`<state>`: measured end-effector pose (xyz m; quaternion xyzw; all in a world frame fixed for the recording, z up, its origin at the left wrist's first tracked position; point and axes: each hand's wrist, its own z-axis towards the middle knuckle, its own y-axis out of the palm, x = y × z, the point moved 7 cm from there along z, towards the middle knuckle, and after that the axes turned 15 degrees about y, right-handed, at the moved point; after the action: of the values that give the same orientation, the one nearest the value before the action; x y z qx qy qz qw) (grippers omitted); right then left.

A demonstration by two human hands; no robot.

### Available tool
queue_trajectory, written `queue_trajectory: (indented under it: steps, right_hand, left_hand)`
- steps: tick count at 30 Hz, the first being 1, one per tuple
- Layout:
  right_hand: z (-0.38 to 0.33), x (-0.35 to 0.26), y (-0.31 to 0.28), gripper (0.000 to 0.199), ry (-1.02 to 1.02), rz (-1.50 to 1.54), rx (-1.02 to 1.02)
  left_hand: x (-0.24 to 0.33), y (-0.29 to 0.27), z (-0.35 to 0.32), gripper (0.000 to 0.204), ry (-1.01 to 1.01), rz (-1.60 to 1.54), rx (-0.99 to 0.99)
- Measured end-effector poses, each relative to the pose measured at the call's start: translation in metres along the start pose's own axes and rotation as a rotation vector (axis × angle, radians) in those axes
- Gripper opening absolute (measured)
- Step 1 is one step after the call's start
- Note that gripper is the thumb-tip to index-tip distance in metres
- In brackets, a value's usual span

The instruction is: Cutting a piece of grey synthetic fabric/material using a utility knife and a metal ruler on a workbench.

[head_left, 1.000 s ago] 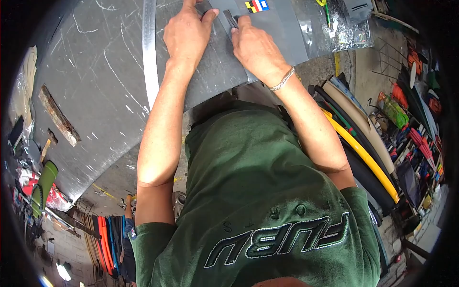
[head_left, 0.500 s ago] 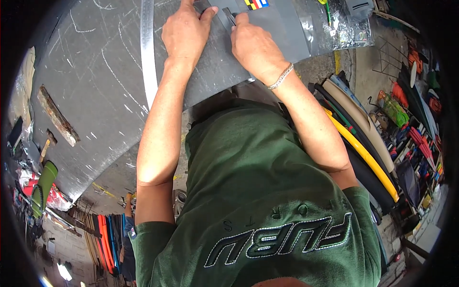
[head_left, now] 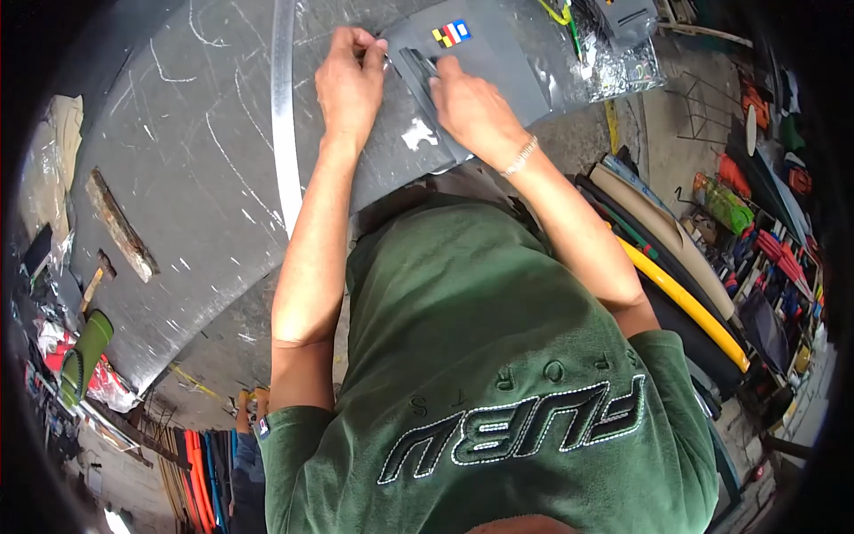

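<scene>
My left hand [head_left: 350, 89] is over the dark scratched tabletop [head_left: 213, 178], thumb and fingertips pinched together. What they hold, if anything, is too small to make out. Just right of it, a smooth grey sheet [head_left: 489, 67] with a small multicoloured label [head_left: 451, 34] lies on the table. My right hand [head_left: 476, 109] has its fingers closed at the sheet's left edge, where a narrow dark strip [head_left: 416, 64], perhaps a folded edge, meets the fingertips. Between my forearms shows a bright white patch [head_left: 418, 133], possibly glare.
A long metal ruler [head_left: 283, 116] lies left of my left arm. Farther left are a rough wood piece [head_left: 122, 224] and a hammer [head_left: 96, 280]. Clear plastic [head_left: 627, 71] covers the table's right end. Rolled material, including a yellow roll [head_left: 685, 307], stands right of me. Another person [head_left: 247, 472] is at lower left.
My left hand's fingers have drawn in from stretching forward to a pinch. The right hand stays at the sheet's edge. The whole view has shifted slightly, showing more of the sheet and label.
</scene>
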<state>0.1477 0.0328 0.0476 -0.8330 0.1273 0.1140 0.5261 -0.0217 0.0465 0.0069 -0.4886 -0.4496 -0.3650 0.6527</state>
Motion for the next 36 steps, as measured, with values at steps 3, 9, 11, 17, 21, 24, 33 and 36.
queue_trajectory:
  steps: [3, 9, 11, 17, 21, 24, 33, 36]
  right_hand:
    - [-0.017, 0.008, -0.03, 0.029, -0.031, 0.299, 0.04]
    - [-0.01, 0.007, -0.059, 0.026, 0.159, 0.988, -0.089]
    - [-0.005, 0.006, -0.057, 0.026, 0.172, 1.015, -0.125]
    - [0.004, 0.008, -0.036, 0.029, 0.229, 1.177, -0.147]
    - [0.004, 0.018, -0.031, 0.028, 0.25, 1.296, -0.083]
    - [0.0, 0.042, -0.041, 0.029, 0.19, 1.309, -0.001]
    - [-0.065, 0.144, 0.016, 0.026, 0.455, 1.253, -0.369]
    - [-0.091, 0.15, 0.038, 0.029, 0.584, 1.269, -0.439]
  left_hand:
    - [-0.001, 0.001, 0.001, 0.023, -0.047, -0.249, -0.014]
    - [0.033, 0.002, 0.002, 0.018, -0.196, -0.7, -0.091]
    - [0.04, 0.003, 0.0, 0.017, -0.232, -0.776, -0.127]
    - [0.05, 0.006, -0.005, 0.019, -0.193, -0.635, -0.176]
    - [0.04, -0.002, 0.0, 0.021, -0.069, -0.399, -0.188]
    - [0.01, -0.031, 0.002, 0.026, -0.137, -0.372, 0.0]
    - [-0.016, -0.061, -0.023, 0.039, -0.201, -0.355, 0.06]
    - [-0.018, -0.059, -0.023, 0.038, -0.204, -0.336, 0.033]
